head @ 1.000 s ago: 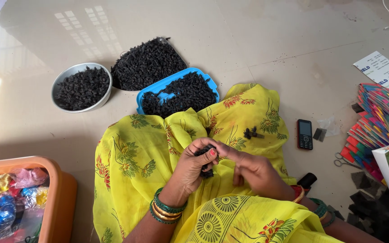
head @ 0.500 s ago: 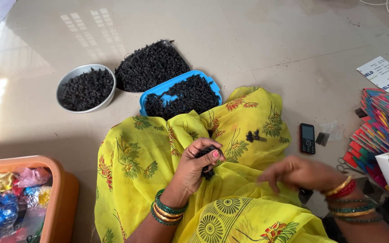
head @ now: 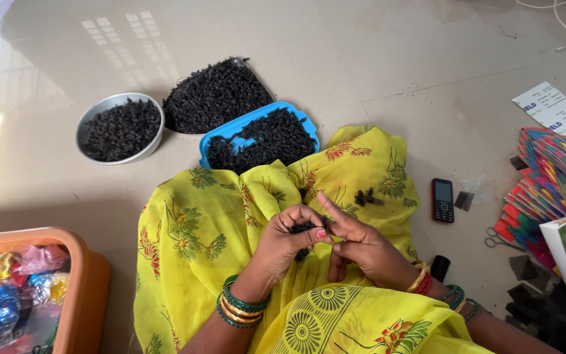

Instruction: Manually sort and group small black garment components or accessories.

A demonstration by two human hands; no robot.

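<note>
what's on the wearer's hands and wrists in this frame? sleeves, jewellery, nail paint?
Both forearms are bare, no sleeves in view. The left hand has a wrist stack of green and gold bangles and a pink-painted thumbnail. The right hand has gold and red bangles at the wrist, with green ones further up the forearm. No rings or gloves that I can make out.

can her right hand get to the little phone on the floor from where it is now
Probably yes: the right hand is at the lap beside the left hand, and only yellow cloth and bare floor lie between it and the phone.
</note>
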